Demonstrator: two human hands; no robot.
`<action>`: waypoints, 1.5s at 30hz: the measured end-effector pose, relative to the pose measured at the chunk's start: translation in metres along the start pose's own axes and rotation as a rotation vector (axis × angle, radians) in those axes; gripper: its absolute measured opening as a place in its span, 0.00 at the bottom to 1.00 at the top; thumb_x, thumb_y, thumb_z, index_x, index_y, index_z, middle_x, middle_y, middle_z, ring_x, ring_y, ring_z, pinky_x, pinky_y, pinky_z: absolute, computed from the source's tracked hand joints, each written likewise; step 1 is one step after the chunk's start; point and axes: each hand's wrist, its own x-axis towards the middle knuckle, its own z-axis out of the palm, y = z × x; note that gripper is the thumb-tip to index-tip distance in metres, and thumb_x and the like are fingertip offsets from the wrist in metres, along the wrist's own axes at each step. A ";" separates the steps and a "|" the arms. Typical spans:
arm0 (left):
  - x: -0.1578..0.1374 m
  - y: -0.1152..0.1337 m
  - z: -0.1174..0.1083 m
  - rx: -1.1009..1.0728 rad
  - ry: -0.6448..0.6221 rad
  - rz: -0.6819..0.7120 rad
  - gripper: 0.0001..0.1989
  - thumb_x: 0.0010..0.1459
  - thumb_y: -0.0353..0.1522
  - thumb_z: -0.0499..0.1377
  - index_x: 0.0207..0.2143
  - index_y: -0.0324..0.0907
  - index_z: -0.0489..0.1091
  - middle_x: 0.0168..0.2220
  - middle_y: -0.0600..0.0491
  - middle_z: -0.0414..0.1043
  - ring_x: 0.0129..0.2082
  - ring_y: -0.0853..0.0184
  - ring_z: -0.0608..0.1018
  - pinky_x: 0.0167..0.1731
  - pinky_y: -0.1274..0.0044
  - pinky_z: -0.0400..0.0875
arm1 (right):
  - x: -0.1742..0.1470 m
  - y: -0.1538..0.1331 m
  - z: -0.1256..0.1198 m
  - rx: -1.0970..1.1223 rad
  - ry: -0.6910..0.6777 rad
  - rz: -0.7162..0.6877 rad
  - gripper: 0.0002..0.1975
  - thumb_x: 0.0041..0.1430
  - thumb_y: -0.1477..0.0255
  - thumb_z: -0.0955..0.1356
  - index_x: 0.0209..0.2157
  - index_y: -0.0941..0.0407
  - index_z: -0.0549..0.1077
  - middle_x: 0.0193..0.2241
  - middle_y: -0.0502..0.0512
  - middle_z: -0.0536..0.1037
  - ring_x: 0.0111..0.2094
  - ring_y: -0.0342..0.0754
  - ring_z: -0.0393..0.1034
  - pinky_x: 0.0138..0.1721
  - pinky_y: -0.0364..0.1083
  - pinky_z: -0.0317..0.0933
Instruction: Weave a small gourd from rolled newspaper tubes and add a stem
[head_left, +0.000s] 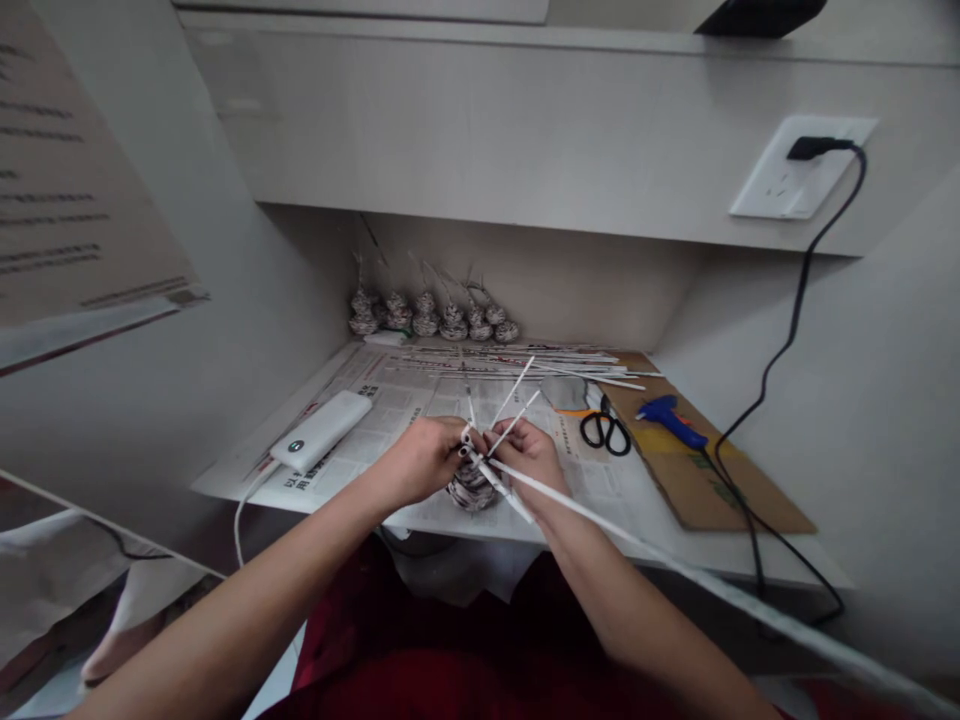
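A small round body woven from rolled newspaper strips (472, 492) sits under my hands near the front edge of the table. Several thin white paper rods (516, 388) stick up and outward from its top, and one long rod (637, 548) runs off toward the lower right. My left hand (431, 455) is closed, its fingers pinching rods at the left of the opening. On the other side my right hand (529, 455) is closed around rods too. The fingertips partly cover the weave's top, so the exact grip is hidden.
Several finished woven gourds (425, 315) stand along the back wall, with loose paper rods (525, 360) before them. A white power bank (322, 430) lies left. Scissors (604, 432) and a corded blue glue gun (671, 420) on cardboard (735, 500) lie right. Newspaper (405, 400) covers the table.
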 end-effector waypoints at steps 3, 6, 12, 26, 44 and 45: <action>-0.001 0.004 0.002 -0.033 0.055 -0.070 0.20 0.48 0.19 0.51 0.37 0.46 0.77 0.35 0.55 0.79 0.35 0.68 0.79 0.40 0.80 0.69 | -0.003 -0.004 -0.003 -0.043 -0.045 -0.007 0.13 0.42 0.65 0.75 0.25 0.57 0.71 0.19 0.46 0.73 0.20 0.40 0.64 0.23 0.40 0.57; -0.002 0.006 0.007 -0.026 0.099 -0.158 0.17 0.49 0.21 0.54 0.36 0.46 0.77 0.33 0.55 0.80 0.32 0.68 0.79 0.36 0.80 0.69 | -0.006 -0.007 -0.005 -0.052 -0.079 0.008 0.13 0.43 0.63 0.74 0.25 0.56 0.71 0.19 0.47 0.73 0.21 0.41 0.65 0.24 0.41 0.58; -0.002 0.004 0.013 -0.050 0.181 -0.254 0.14 0.48 0.22 0.56 0.34 0.44 0.77 0.30 0.56 0.79 0.31 0.68 0.79 0.33 0.81 0.68 | -0.012 -0.006 -0.012 -0.103 -0.122 -0.052 0.10 0.43 0.67 0.74 0.29 0.55 0.73 0.23 0.49 0.76 0.24 0.44 0.68 0.27 0.42 0.62; 0.001 -0.001 0.013 -0.149 0.219 -0.388 0.09 0.47 0.27 0.59 0.32 0.41 0.76 0.26 0.56 0.77 0.26 0.68 0.77 0.28 0.80 0.67 | -0.019 -0.002 -0.008 -0.171 -0.159 -0.121 0.08 0.47 0.68 0.73 0.31 0.55 0.75 0.26 0.51 0.77 0.26 0.45 0.71 0.28 0.42 0.64; 0.001 -0.003 0.009 -0.219 0.134 -0.366 0.08 0.50 0.33 0.61 0.34 0.41 0.76 0.30 0.54 0.79 0.30 0.66 0.78 0.30 0.79 0.70 | -0.032 0.012 -0.005 -0.230 -0.058 -0.326 0.04 0.58 0.71 0.66 0.35 0.53 0.73 0.33 0.52 0.78 0.36 0.48 0.73 0.42 0.46 0.65; 0.001 -0.002 0.009 -0.209 0.133 -0.357 0.07 0.51 0.33 0.61 0.33 0.42 0.76 0.29 0.55 0.79 0.30 0.66 0.78 0.30 0.79 0.69 | -0.033 0.012 -0.005 -0.230 -0.056 -0.327 0.04 0.58 0.70 0.67 0.34 0.53 0.73 0.33 0.52 0.78 0.36 0.48 0.73 0.42 0.46 0.65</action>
